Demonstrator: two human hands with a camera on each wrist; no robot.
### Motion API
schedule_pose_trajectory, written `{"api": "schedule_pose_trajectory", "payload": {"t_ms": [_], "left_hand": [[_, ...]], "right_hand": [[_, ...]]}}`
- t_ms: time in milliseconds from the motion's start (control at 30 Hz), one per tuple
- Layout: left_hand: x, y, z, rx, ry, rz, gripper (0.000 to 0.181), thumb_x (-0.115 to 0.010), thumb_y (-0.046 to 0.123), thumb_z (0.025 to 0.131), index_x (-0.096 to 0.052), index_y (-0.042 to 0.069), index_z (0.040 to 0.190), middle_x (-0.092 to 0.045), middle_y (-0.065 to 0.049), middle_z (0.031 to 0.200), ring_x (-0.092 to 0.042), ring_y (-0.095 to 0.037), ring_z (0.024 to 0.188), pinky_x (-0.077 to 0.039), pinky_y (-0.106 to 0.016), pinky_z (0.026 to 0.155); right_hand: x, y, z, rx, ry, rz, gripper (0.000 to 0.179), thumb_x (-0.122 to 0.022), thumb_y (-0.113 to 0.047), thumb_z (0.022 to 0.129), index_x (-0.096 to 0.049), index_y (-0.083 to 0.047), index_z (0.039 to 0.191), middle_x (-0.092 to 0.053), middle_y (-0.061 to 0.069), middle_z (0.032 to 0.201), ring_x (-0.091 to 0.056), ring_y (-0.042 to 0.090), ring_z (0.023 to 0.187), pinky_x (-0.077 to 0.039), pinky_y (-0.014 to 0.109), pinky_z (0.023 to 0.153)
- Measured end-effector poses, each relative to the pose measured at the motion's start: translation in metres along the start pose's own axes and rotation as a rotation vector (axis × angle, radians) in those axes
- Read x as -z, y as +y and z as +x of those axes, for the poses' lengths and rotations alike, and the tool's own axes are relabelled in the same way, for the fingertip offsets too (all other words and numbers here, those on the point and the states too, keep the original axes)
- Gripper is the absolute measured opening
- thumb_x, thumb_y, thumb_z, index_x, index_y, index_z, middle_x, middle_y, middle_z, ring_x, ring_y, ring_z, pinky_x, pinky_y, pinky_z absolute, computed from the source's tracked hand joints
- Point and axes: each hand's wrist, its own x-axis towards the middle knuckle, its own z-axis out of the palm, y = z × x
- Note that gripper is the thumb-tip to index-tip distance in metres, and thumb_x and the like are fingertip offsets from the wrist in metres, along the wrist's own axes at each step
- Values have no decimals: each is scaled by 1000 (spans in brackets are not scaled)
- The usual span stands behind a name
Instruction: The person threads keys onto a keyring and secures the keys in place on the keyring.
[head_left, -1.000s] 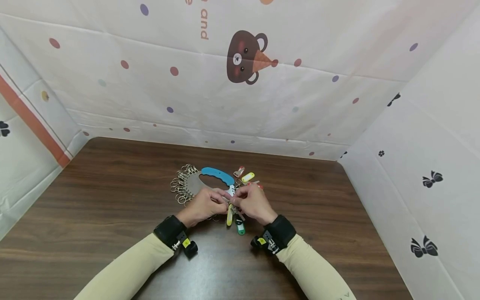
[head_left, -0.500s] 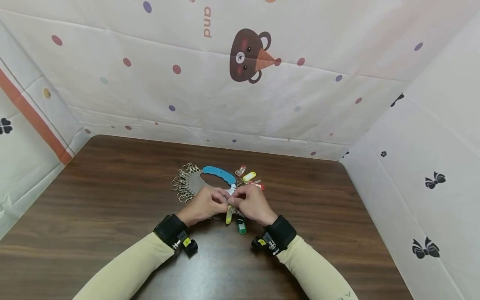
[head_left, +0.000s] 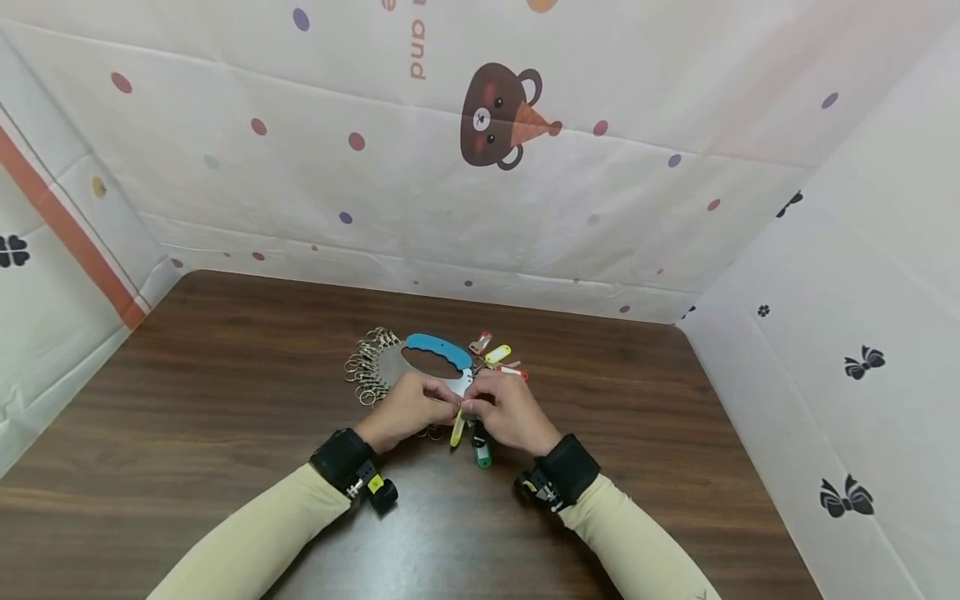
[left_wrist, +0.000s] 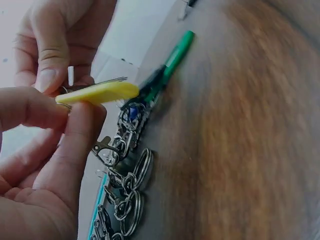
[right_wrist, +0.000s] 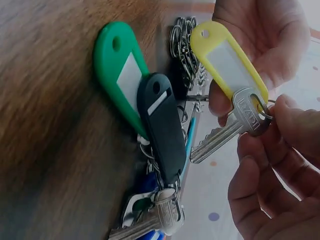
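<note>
Both hands meet at the near edge of a grey metal key holder with a blue handle. My left hand pinches a yellow key tag, which has a white label window. A small split ring joins this tag to a silver key. Fingertips of my right hand pinch that ring beside the key's head. Below the hands, a green key tag and a black key tag hang out over the table, with another key by the black one.
Several metal clips with rings line the holder's left side. Beyond the right hand lie a yellow tag, a red tag and a red-ended piece. The brown wooden table meets patterned white sheets at its back.
Both hands stay at the same place, with small finger shifts around the ring. The yellow tag turns slightly, and the right wrist moves a little to the right.
</note>
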Motion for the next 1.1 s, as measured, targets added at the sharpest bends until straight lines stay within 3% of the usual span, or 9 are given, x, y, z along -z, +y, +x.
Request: {"api": "schedule_pose_trajectory", "payload": {"t_ms": [167, 267, 367, 533, 600, 667, 767, 967, 1100], "left_hand": [[-2, -2, 3, 38, 41, -31, 22, -71, 3, 95, -72, -9, 114, -78, -20, 100, -75, -15, 76, -65, -33, 67], [-4, -1, 4, 61, 103, 36, 11, -72, 6, 94, -80, -3, 95, -77, -14, 97, -71, -14, 65, -59, -28, 57], [-2, 1, 5, 70, 120, 82, 10, -72, 6, 91, -80, 0, 88, -76, -12, 99, -67, -15, 60, -53, -27, 55], [5, 0, 4, -54, 49, 217, 7, -75, 7, 89, -81, 5, 93, -76, -12, 96, -63, -11, 66, -53, -26, 60], [5, 0, 4, -114, 62, 289, 6, -77, 7, 88, -82, 8, 90, -77, -9, 93, -63, -9, 73, -54, -26, 66], [3, 0, 5, -119, 102, 333, 7, -77, 7, 86, -82, 11, 84, -77, -6, 90, -64, -9, 78, -54, -26, 70], [-2, 0, 7, -34, 161, 267, 10, -74, 2, 82, -80, 8, 77, -76, -4, 86, -64, -12, 79, -53, -28, 73], [-12, 4, 11, 188, 280, 40, 16, -63, -6, 67, -68, 5, 57, -61, 0, 61, -44, -14, 52, -38, -26, 52], [-14, 5, 14, 242, 298, -18, 27, -57, -6, 62, -50, 12, 44, -40, 5, 46, -32, -12, 43, -29, -25, 46]], "right_hand": [[0, 2, -1, 10, -15, 4, 10, -74, -7, 95, -78, -11, 87, -65, -2, 82, -55, 7, 77, -48, 23, 72], [-2, 0, -1, 12, -39, 15, 9, -74, -5, 95, -78, -7, 87, -66, 0, 84, -55, 7, 78, -48, 22, 72], [-4, -2, -1, -16, -45, 13, 8, -74, -5, 94, -77, -5, 87, -68, 2, 86, -56, 9, 79, -49, 22, 74], [-6, -2, -2, -88, -14, 12, 11, -73, -8, 96, -76, -9, 86, -70, 2, 88, -57, 10, 80, -49, 22, 74], [-7, -2, -3, -97, -8, 20, 11, -73, -8, 96, -76, -10, 85, -69, 0, 88, -57, 10, 80, -49, 22, 74], [-8, -2, -4, -78, -23, 27, 11, -74, -8, 96, -76, -10, 85, -68, 0, 86, -56, 9, 78, -48, 22, 72], [-10, -5, -6, -33, -73, 33, 11, -73, -6, 96, -76, -7, 86, -67, 0, 84, -55, 7, 77, -48, 21, 72], [-13, -10, -6, 58, -119, 9, 9, -73, -3, 95, -78, -4, 87, -69, 1, 84, -58, 7, 79, -49, 20, 73], [-14, -10, -5, 89, -115, -62, 9, -74, -5, 94, -79, -7, 87, -70, -1, 83, -60, 7, 81, -50, 20, 74]]}}
